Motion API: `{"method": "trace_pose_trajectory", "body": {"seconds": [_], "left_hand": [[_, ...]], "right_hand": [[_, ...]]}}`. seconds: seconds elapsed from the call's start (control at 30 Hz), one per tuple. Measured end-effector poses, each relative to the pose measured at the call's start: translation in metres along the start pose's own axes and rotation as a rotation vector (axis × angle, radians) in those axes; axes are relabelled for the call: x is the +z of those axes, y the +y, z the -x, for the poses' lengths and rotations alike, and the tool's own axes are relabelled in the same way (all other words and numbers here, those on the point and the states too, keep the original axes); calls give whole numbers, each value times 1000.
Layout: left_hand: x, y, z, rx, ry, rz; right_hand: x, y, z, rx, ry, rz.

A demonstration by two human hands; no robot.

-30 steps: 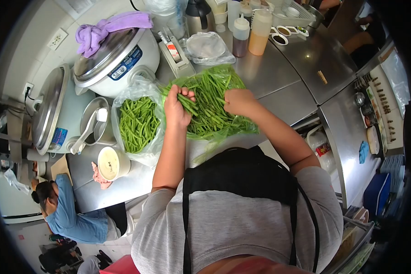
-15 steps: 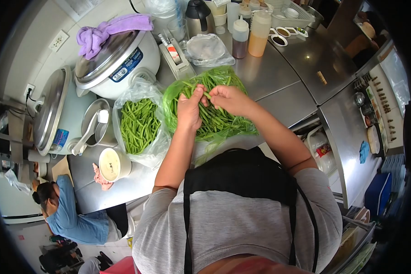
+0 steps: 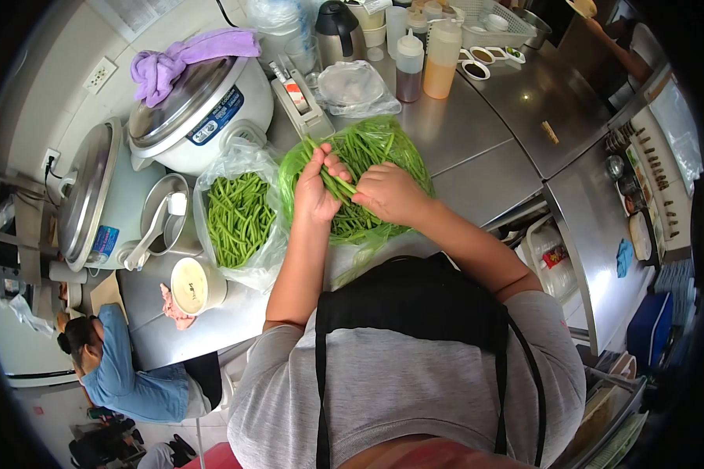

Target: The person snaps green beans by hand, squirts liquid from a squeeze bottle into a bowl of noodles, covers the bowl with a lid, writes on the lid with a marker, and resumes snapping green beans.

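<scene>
My left hand (image 3: 319,187) is closed round a few long green beans (image 3: 335,184) above a green plastic bag (image 3: 414,151) full of beans. The fingers of my right hand (image 3: 391,194) pinch the lower end of those beans, just right of my left hand. A clear plastic bag (image 3: 202,187) of shorter bean pieces (image 3: 238,217) stands left of my left hand. Part of the beans in the green bag is hidden behind my hands.
Left are a rice cooker (image 3: 203,117), a metal pot (image 3: 164,213) with a ladle and a round tub (image 3: 198,285). A tape dispenser (image 3: 305,105) and sauce bottles (image 3: 443,59) stand behind. A person in blue (image 3: 129,375) leans at lower left; another person (image 3: 641,51) is at upper right.
My right hand has come from the right side of the green bag to the beans in my left hand. The person at upper right has come further into view.
</scene>
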State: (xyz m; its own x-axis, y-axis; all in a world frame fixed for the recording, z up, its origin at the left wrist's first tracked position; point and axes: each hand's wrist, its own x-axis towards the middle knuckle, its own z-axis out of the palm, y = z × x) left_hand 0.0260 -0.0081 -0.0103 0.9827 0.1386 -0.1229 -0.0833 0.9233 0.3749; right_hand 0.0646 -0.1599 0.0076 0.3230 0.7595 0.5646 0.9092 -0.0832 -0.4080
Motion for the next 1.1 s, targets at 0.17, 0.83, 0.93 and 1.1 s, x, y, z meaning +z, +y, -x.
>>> {"method": "trace_pose_trajectory", "body": {"seconds": [0.17, 0.83, 0.93, 1.1], "left_hand": [[-4, 7, 1, -60, -9, -67], [10, -1, 19, -64, -25, -754], [10, 2, 26, -109, -158, -554], [16, 24, 40, 100, -35, -919]], "right_hand": [[-10, -6, -7, 148, 267, -371], [4, 13, -19, 392, 242, -496], [7, 1, -22, 551, 240, -1108], [10, 4, -22, 475, 239, -953]]}}
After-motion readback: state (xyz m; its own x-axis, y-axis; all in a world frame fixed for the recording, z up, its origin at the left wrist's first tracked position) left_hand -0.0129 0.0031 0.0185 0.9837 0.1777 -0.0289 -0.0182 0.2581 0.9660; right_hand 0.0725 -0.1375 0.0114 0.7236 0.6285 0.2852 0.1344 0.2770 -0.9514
